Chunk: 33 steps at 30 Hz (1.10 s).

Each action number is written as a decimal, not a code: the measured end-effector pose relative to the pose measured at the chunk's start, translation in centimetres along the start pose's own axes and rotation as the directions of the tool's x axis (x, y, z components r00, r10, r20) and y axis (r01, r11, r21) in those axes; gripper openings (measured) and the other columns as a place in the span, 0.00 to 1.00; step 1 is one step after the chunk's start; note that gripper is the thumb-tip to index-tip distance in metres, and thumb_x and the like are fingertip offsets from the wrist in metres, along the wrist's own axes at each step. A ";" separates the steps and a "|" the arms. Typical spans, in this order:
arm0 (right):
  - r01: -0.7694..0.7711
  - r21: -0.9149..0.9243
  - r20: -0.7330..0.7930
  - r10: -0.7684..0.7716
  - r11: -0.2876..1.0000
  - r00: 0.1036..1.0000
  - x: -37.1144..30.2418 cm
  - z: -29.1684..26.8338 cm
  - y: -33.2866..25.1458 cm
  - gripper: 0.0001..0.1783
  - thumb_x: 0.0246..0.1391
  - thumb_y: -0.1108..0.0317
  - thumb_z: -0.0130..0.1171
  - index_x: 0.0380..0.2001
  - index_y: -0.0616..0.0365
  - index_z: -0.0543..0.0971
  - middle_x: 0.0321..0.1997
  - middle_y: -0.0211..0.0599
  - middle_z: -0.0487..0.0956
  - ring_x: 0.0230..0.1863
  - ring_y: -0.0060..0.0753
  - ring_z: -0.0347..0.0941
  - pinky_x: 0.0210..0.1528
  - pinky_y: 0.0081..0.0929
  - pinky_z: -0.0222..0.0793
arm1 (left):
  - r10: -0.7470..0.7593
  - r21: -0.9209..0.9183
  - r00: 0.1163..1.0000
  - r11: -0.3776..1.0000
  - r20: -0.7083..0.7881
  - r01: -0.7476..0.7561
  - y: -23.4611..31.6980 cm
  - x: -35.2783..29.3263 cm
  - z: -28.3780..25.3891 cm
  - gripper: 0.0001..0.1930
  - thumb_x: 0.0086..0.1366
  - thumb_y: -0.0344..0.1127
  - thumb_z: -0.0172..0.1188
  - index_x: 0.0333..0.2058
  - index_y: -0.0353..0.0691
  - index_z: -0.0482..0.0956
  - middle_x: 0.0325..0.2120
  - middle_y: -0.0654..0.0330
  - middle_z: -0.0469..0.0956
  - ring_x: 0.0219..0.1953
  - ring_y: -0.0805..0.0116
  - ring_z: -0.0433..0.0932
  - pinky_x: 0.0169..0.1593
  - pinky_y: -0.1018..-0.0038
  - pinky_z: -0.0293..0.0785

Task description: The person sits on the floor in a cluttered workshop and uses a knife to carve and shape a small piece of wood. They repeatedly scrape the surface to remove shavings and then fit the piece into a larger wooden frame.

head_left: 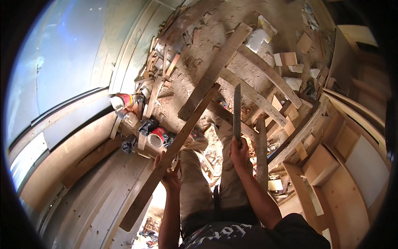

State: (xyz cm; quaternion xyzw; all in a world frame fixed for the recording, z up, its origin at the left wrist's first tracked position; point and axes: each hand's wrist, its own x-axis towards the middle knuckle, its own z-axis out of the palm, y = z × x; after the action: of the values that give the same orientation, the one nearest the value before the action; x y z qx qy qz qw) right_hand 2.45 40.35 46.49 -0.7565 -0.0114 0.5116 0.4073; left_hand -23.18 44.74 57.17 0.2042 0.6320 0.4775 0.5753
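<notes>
A long, narrow wooden plank point(143, 199) slants from the lower left up toward the middle, and my left hand point(169, 173) is closed around it partway along. Its upper end lies over other boards. My right hand point(239, 153) grips a long, flat grey metal blade point(237, 110) that points away from me. The blade narrows at its tip; whether it is a machete or a file I cannot make out, as the handle is inside my fist. Between blade and plank there is a gap. Beyond them, a thick wooden beam point(215, 70) rests with crossing boards point(253, 93).
A red can point(156, 137) stands at left by black plastic bags point(148, 126). Another red-and-white container point(121, 101) is near the wall. Wood offcuts point(286, 59) litter the dirt floor point(199, 54). Wooden cabinet frames point(331, 182) stand at right, a planked surface point(95, 182) at left.
</notes>
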 end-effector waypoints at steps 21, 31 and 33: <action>0.523 -0.394 0.679 -0.144 0.755 0.720 12.6 -0.1 -13.4 0.14 0.66 0.59 0.57 0.44 0.59 0.74 0.23 0.28 0.74 0.22 0.17 0.66 0.25 0.26 0.64 | -0.136 -0.185 0.819 0.982 -0.557 0.037 -0.4 -1.6 4.2 0.26 0.69 0.37 0.63 0.59 0.31 0.65 0.54 0.47 0.70 0.58 0.58 0.73 0.62 0.51 0.78; 0.757 -0.585 0.811 0.197 0.292 0.550 13.8 6.5 -20.6 0.17 0.63 0.57 0.61 0.44 0.60 0.76 0.23 0.35 0.76 0.26 0.26 0.71 0.30 0.31 0.66 | -0.133 0.082 0.749 0.967 -0.649 0.242 -1.4 -3.1 4.5 0.45 0.53 0.50 0.78 0.61 0.29 0.66 0.58 0.48 0.69 0.60 0.55 0.67 0.66 0.62 0.60; 0.819 -0.517 0.856 0.179 0.248 0.485 13.3 9.0 -22.5 0.17 0.64 0.57 0.60 0.46 0.58 0.77 0.19 0.27 0.70 0.23 0.18 0.63 0.26 0.25 0.59 | -0.071 0.254 0.777 0.923 -0.625 0.288 -1.7 -3.8 4.2 0.45 0.53 0.51 0.78 0.62 0.30 0.66 0.56 0.48 0.70 0.59 0.56 0.68 0.64 0.63 0.62</action>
State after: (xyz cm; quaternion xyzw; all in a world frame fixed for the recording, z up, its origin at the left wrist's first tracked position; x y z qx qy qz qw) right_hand 10.74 66.59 49.15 -0.4930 -0.6613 0.5640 -0.0387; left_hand -17.85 42.45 58.26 0.0736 0.8707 0.3445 0.3432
